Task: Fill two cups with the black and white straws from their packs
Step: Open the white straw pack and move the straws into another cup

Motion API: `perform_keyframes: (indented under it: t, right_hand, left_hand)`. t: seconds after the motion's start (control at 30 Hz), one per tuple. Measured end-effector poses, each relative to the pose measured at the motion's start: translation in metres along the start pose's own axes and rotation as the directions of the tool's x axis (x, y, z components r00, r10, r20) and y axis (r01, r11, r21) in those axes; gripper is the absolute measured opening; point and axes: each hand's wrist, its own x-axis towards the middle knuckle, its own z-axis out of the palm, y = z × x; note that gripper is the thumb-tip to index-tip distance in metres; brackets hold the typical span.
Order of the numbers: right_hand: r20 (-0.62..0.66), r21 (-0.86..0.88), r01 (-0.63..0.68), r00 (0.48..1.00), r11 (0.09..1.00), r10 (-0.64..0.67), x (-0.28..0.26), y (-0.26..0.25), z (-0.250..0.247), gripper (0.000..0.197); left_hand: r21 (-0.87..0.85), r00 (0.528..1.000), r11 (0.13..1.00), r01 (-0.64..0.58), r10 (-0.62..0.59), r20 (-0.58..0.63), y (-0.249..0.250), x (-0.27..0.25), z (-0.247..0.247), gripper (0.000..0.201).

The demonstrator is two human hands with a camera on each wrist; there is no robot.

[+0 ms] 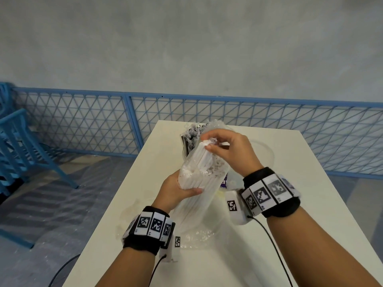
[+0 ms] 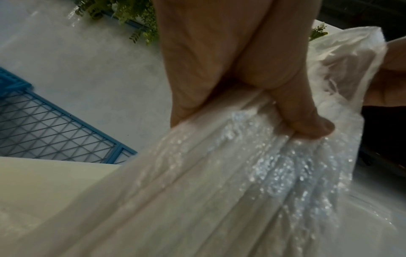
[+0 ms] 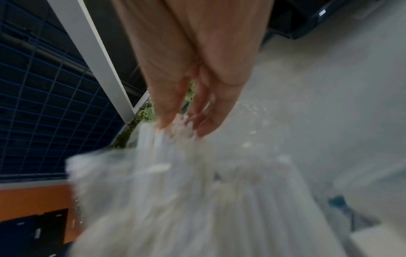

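A clear plastic pack of white straws (image 1: 196, 179) stands tilted above the white table (image 1: 269, 235). My left hand (image 1: 178, 189) grips its middle, thumb across the front, as the left wrist view shows with the thumb (image 2: 307, 121) pressed on the crinkled pack (image 2: 219, 182). My right hand (image 1: 223, 150) pinches the top ends of the white straws (image 3: 153, 137) that stick out of the opened pack (image 3: 197, 200). Behind it stands a pack of black straws (image 1: 189, 139), partly hidden. The cups are not clearly visible; a faint clear rim shows behind my right hand.
A blue mesh fence (image 1: 83, 121) runs behind the table, with blue chairs (image 1: 18, 146) stacked at the left. Loose clear wrapping (image 1: 199, 235) lies on the table under the pack. A purple label (image 1: 224, 182) peeks out behind the pack. Cables trail from both wristbands.
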Motion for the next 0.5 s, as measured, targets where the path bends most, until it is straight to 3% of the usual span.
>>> perform_keyframes:
  t: [0.1, 0.23, 0.33, 0.43, 0.5]
  right_hand:
    - [-0.155, 0.151, -0.041, 0.986, 0.988, 0.064, -0.015, 0.004, 0.025, 0.043]
    - [-0.253, 0.173, -0.134, 0.951, 0.976, 0.175, -0.020, 0.005, 0.041, 0.059]
    - [-0.161, 0.210, -0.252, 0.944, 0.945, 0.288, -0.013, 0.011, 0.043, 0.047]
    - [-0.064, 0.249, -0.256, 0.958, 0.934, 0.280, -0.015, 0.013, 0.052, 0.027]
    - [-0.066, 0.319, -0.251, 0.956, 0.914, 0.285, -0.014, 0.013, 0.055, 0.027]
  left_hand:
    - [-0.019, 0.999, 1.000, -0.024, 0.024, -0.045, 0.003, 0.000, 0.002, 0.056]
    - [0.002, 0.998, 0.999, -0.044, 0.044, -0.039, 0.006, -0.001, 0.010, 0.057]
    - [0.032, 1.000, 0.999, -0.025, 0.026, -0.009, 0.003, -0.001, 0.015, 0.062]
    - [0.075, 0.999, 0.997, -0.028, 0.029, -0.014, 0.001, 0.000, 0.016, 0.068]
    - [0.055, 1.000, 0.998, -0.026, 0.027, -0.014, 0.001, 0.000, 0.016, 0.066]
